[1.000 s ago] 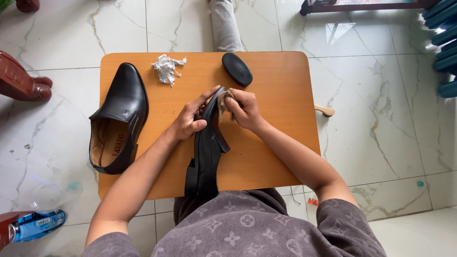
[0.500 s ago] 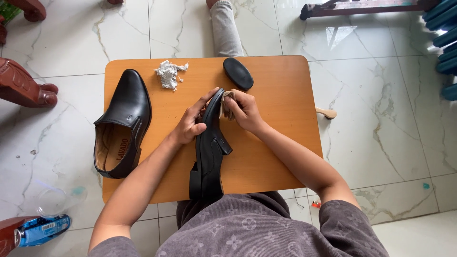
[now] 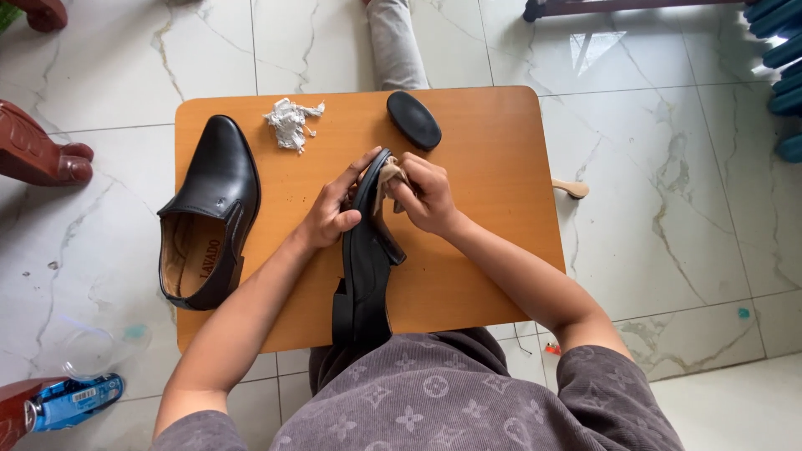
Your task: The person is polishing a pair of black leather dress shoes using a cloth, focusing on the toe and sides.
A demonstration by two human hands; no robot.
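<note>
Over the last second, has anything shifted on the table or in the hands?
Hardly. The left hand still steadies the black shoe held on its side, and the right hand still presses the tan cloth against its toe end; any rubbing movement is too slight to tell. The other shoe, crumpled white rag and black brush stayed put on the wooden table.

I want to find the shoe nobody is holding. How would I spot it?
Look at the orange wooden table on the marble floor. Near its left edge, apart from both hands, lies a shiny black slip-on shoe, sole down with its tan inside showing. The other black shoe is tipped on its side in the middle.
</note>
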